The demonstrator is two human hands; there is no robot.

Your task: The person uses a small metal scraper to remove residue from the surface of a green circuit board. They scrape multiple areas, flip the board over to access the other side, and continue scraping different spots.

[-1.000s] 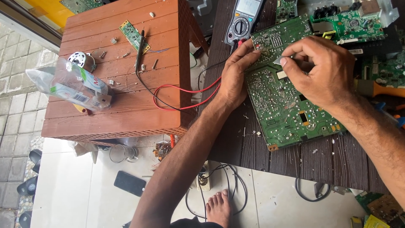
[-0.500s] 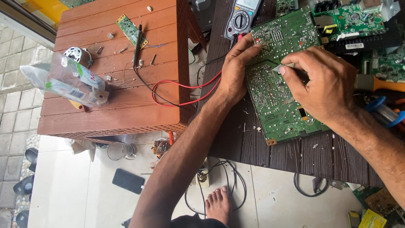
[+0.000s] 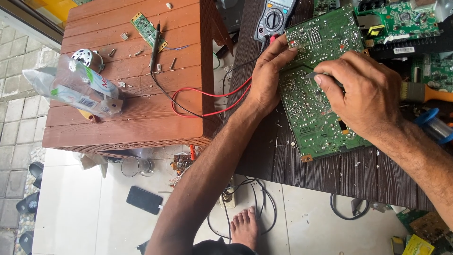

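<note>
My left hand (image 3: 266, 78) lies flat, fingers spread, on the board (image 3: 316, 108) at its 9 o'clock edge; right hand (image 3: 363, 94) fingers pinch a small tool (image 3: 312, 75) on it.

The right hand (image 3: 365, 97) covers the middle of the green circuit board (image 3: 311, 118), and the small metal tool (image 3: 315, 75) pinched in its fingers shows only at the tip; what kind it is cannot be told. The left hand (image 3: 269, 75) hides the board's left edge. The multimeter (image 3: 275, 19) is cut off by the top edge, its screen unreadable. Another circuit board (image 3: 398, 21) runs out of the picture's upper right corner. The brush (image 3: 424, 92) and the blue-handled tool (image 3: 436, 125) are cropped at the right edge. The board's solder points are too small to tell apart.
</note>
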